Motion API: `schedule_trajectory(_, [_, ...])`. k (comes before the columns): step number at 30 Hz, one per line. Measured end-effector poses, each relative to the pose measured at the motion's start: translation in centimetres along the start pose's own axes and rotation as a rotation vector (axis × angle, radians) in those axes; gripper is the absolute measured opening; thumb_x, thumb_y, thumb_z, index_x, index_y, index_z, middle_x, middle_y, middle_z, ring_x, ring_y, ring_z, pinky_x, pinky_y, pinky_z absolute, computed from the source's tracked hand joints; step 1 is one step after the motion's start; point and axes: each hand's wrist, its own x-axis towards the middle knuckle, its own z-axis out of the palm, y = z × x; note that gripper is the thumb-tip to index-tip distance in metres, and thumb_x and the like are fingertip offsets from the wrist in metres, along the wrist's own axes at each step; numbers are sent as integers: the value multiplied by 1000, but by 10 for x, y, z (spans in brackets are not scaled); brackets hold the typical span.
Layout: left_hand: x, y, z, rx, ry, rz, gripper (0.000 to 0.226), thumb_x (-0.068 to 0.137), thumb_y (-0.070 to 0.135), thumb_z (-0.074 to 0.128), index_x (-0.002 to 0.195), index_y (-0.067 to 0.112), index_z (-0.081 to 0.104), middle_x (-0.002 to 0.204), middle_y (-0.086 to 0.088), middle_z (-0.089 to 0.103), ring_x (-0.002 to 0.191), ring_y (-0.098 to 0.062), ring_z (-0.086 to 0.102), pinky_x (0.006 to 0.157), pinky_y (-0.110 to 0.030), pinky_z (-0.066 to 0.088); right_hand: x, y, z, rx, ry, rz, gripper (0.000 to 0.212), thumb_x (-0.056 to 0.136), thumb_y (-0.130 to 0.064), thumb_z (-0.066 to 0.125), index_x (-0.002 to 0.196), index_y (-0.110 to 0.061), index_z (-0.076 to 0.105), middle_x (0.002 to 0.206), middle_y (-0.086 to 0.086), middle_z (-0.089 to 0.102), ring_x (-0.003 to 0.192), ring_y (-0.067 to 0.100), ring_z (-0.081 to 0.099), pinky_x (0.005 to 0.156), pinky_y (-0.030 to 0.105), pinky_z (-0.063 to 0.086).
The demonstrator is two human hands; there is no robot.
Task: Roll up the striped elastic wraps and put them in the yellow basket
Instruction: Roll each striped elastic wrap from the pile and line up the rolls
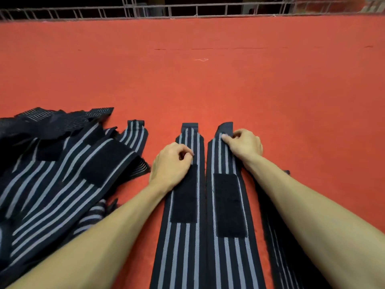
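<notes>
Two dark navy elastic wraps with grey stripes lie flat side by side on the red table, running away from me. My left hand has curled fingers at the left edge of the left wrap, just above its black velcro patch. My right hand pinches the right edge of the right wrap near its far tapered end. Another wrap lies partly under my right forearm. No yellow basket is in view.
A loose heap of several more striped wraps covers the left side of the red table. A metal wire rail runs along the table's far edge. A short thread lies on the cloth.
</notes>
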Motion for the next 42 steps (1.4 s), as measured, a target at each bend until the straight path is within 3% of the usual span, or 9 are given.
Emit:
schedule_trajectory(5, [1,3,-2,-44,-6,-3,18,90,26,53,89,33,70,100,17,63,92,-8,55,79,-29,39,0,-3,3,9,47,47,36,85,-54,64,112,-31,66,119,-1,66,124,26,48,99,36,36])
schedule_trajectory(13, [0,19,-6,151,-117,12,33,98,45,41,118,28,60,106,10,59,105,-14,53,97,-34,26,-18,-9,-25,396,90,-205,9,92,-17,63,95,-9,64,88,3,65,86,20,60,80,35,47])
schedule_trajectory(16, [3,38,-13,-342,-213,-35,42,99,46,46,132,20,54,122,6,56,112,-8,52,105,-31,31,-29,-25,-38,478,-48,-368,4,91,-8,65,95,-6,64,90,8,66,80,14,58,80,29,48])
schedule_trajectory(20, [9,57,-30,-654,-74,-63,23,95,20,62,111,4,68,94,-2,70,77,-3,63,69,-19,48,-40,-43,-42,603,-195,-367,7,88,-8,69,93,-4,67,90,9,70,78,12,62,75,24,51])
schedule_trajectory(25, [35,38,-43,-611,37,-155,16,92,22,66,99,10,73,93,-5,74,81,-17,68,67,-31,54,-34,-69,-40,564,-349,-297,14,83,-5,74,97,-4,71,92,6,71,82,13,65,83,28,54])
schedule_trajectory(29, [49,19,-42,-611,-62,-268,20,95,27,63,95,9,70,68,-1,67,50,-11,57,48,-23,45,-19,-79,-15,597,-353,-133,14,83,-7,74,94,2,70,82,10,69,71,17,62,73,34,53])
schedule_trajectory(33, [49,-3,-32,-751,-207,-386,17,91,10,66,107,4,67,68,2,66,43,-1,52,51,-18,42,-2,-67,16,580,-325,-63,12,84,-9,74,92,0,70,84,12,69,76,21,62,76,37,54])
schedule_trajectory(38, [57,-13,-15,-573,-180,-324,24,86,12,72,108,2,69,77,-9,70,48,-8,58,51,-19,42,21,-48,23,154,-278,-251,11,85,-22,74,80,-13,71,89,5,73,80,14,63,83,35,52])
schedule_trajectory(42, [53,5,-18,-533,-267,-257,33,82,15,77,111,6,61,85,-13,70,56,-12,62,57,-23,48,17,-43,4,295,-336,-261,16,90,-12,68,92,4,69,83,11,65,78,19,56,74,35,47])
